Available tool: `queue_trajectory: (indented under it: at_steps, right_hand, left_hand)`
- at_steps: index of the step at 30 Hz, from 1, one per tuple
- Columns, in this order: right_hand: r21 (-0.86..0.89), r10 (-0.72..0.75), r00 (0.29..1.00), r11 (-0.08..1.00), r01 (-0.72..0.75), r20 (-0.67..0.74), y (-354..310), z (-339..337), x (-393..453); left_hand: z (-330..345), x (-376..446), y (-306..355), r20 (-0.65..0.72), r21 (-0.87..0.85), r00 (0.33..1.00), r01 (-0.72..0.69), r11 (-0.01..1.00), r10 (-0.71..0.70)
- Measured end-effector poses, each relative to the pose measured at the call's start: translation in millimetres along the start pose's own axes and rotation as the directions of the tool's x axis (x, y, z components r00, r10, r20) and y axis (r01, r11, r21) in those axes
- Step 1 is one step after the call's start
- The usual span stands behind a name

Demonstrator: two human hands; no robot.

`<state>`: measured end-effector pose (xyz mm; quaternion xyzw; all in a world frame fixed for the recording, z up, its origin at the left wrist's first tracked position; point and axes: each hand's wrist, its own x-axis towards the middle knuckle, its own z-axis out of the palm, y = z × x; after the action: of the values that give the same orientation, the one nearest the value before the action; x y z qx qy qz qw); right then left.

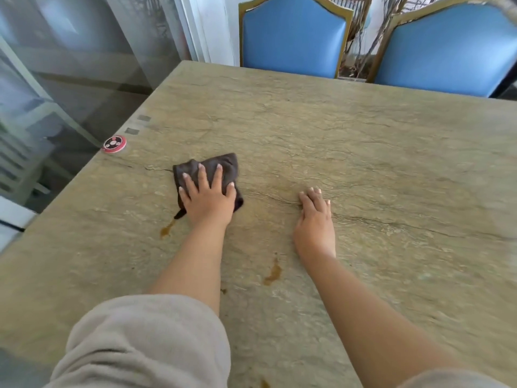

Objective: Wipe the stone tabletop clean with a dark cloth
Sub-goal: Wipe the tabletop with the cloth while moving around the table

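The stone tabletop (pixel 349 152) is beige-green with dark veins and fills most of the head view. My left hand (pixel 208 198) lies flat with spread fingers on a crumpled dark brown cloth (pixel 223 163), pressing it onto the left middle of the table. My right hand (pixel 314 219) rests palm down on the bare stone to the right of the cloth, holding nothing. A brown smear (pixel 167 229) sits just below the cloth. Another brown stain (pixel 272 274) lies between my forearms, and a small one (pixel 264 383) shows at the bottom edge.
A round red and black button device (pixel 114 143) sits near the table's left edge, with two grey stickers (pixel 138 124) beyond it. Two blue chairs with gold frames (pixel 293 35) (pixel 447 49) stand at the far side. A glass wall (pixel 70 79) runs along the left.
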<state>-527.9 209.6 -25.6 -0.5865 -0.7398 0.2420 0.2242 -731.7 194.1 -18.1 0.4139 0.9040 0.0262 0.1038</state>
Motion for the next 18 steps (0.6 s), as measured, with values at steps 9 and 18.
queue_trajectory:
  at_steps: [9,18]
  right_hand:
    - [-0.018,0.022,0.999,1.000,-0.022,0.040,-12,-3,-6]
    - [-0.040,0.084,0.991,0.996,-0.080,0.105,-84,43,-22]
  left_hand:
    - [-6,-39,-25,0.180,0.067,0.882,-0.452,0.890,0.435]
    - [-4,-18,-44,0.113,0.068,0.790,-0.612,0.788,0.603]
